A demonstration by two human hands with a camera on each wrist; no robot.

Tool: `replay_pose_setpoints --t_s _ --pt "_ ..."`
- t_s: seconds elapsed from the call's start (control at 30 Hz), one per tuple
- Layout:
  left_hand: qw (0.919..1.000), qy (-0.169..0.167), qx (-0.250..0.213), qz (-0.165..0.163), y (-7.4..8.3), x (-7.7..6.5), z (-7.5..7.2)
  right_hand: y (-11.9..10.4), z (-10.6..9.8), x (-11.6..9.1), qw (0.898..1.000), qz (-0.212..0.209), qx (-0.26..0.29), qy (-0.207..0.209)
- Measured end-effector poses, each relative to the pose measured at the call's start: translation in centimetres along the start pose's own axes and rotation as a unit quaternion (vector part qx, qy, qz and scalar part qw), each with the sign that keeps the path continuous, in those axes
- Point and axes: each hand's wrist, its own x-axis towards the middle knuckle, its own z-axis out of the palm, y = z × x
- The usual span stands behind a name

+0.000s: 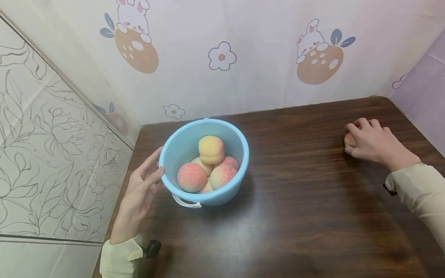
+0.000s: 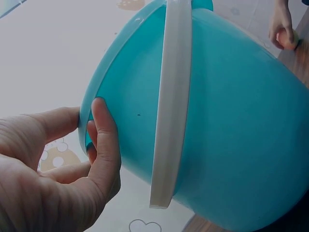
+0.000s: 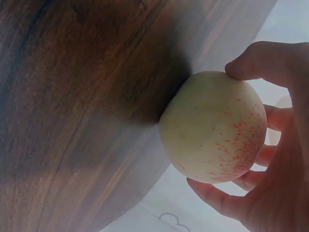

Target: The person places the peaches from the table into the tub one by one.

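Note:
A light blue bucket [image 1: 243, 154] stands at the left of the table, with several peaches [image 1: 192, 177] in it, a yellow one [image 1: 211, 148] on top. My left hand [image 1: 140, 189] grips the bucket's left rim, thumb on one side and fingers on the other, as the left wrist view shows. The bucket's white handle [image 2: 171, 106] hangs down its near side. Far to the right, my right hand [image 1: 373, 141] holds a pale peach with red specks [image 3: 212, 125] between thumb and fingers, right at the tabletop. In the head view the hand hides most of that peach.
The dark brown wooden table [image 1: 295, 200] meets a wall covering [image 1: 260, 77] with rabbit and flower prints along its back edge. A panel with line-drawn flowers [image 1: 52, 154] borders the left side, and a pale purple surface [image 1: 424, 92] the right.

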Motion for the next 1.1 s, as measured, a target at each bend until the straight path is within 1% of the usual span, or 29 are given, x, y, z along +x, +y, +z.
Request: replay_pose_setpoints --t_s 0.23,0.43,0.7,0.87,1.1 --pt "1.0 0.001 0.002 -0.001 0.0 0.0 0.1 0.0 0.0 -0.1 1.0 0.001 0.0 -0.012" --pt "1.0 0.001 0.005 0.0 0.0 0.0 0.1 -0.4 -0.5 -0.2 1.0 -0.007 -0.003 -0.001" --pt "1.0 -0.003 -0.001 0.006 -0.1 0.0 0.1 -2.4 -1.8 0.0 1.0 -0.019 -0.007 0.018" --pt "1.0 -0.003 -0.002 0.008 -0.1 0.0 0.1 -3.7 -2.5 0.1 0.999 -0.034 -0.007 0.025" --pt "1.0 -0.001 0.0 0.006 -0.1 0.0 0.1 -5.6 -3.7 0.3 0.996 -0.064 -0.009 0.059"
